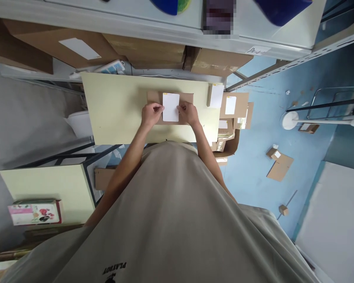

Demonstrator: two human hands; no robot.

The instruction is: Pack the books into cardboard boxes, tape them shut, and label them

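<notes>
A white label [170,108] with a small yellow mark at its top lies over a flat brown cardboard box [186,98] on the pale yellow table. My left hand [152,114] pinches the label's left edge between thumb and finger. On the opposite edge, my right hand [188,113] pinches it in the same way. Whether the label's underside touches the cardboard cannot be made out. To the right, a stack of similar white labels [216,96] sits at the table's corner.
The pale table [115,106] stands against a shelf [129,17] packed with cardboard boxes [153,51]. Labelled cartons [235,104] are piled off the table's right edge. A second table [53,181] at left bears a printed box [35,213]. Cardboard pieces [280,167] lie on the blue floor.
</notes>
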